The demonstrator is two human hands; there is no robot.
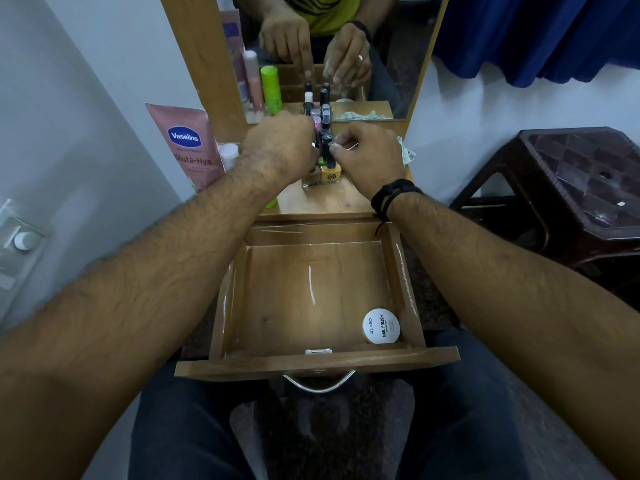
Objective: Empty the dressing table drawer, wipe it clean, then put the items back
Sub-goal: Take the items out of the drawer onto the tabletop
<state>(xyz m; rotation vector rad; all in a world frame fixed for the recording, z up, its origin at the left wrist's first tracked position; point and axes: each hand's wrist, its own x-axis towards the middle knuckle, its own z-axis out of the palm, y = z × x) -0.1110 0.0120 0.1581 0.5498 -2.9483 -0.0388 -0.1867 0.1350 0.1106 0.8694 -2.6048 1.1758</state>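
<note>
Narrow wooden tabletop (332, 199) below a mirror (388, 46), grey walls either side, brown stool (568, 188) off to the right. Drawer (311, 362) pulled out toward the lap, holding only a white jar (381, 325) in the near right corner. Bottles (325, 157) clustered upright on the tabletop, long axes vertical, directly between both hands. Left hand (277, 147) curled against the cluster's left side; actual hold hidden, cannot tell. Right hand (367, 154) pinching a dark cap from the right. Cluster beyond the drawer, so likely a straight pull back and down; right hand nearer the jar corner. Cloth (407, 154) just behind right hand.
</note>
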